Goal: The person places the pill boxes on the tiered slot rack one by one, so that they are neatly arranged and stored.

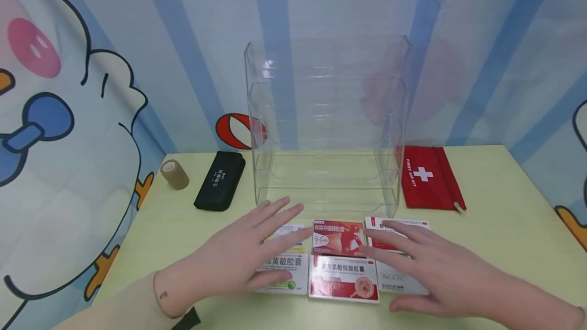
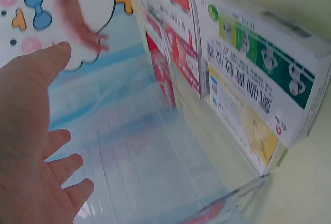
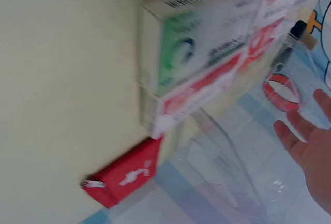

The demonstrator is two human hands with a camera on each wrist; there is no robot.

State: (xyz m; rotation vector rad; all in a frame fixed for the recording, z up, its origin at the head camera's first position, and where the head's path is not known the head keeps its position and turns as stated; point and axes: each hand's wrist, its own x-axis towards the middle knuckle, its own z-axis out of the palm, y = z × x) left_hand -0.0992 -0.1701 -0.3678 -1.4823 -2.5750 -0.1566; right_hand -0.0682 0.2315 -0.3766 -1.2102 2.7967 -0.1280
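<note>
Several medicine boxes lie in two rows on the table. My left hand (image 1: 249,248), fingers spread, hovers over the left pair: a white-and-green box (image 2: 258,58) and a white-and-yellow box (image 2: 240,115) behind it. In the middle column lie a red box (image 1: 338,238) and a white-and-red box (image 1: 344,276). My right hand (image 1: 426,266), fingers extended, is above the right pair, partly hiding a white-and-green box (image 3: 201,43) and a white-and-red box (image 3: 196,89). Neither hand holds anything. Behind the boxes stands a clear acrylic tiered rack (image 1: 327,167).
A red first aid pouch (image 1: 431,177) lies right of the rack. To its left are a black zip case (image 1: 220,181) and a tan bandage roll (image 1: 175,174). A striped cartoon curtain (image 1: 197,55) hangs behind the table (image 1: 495,208).
</note>
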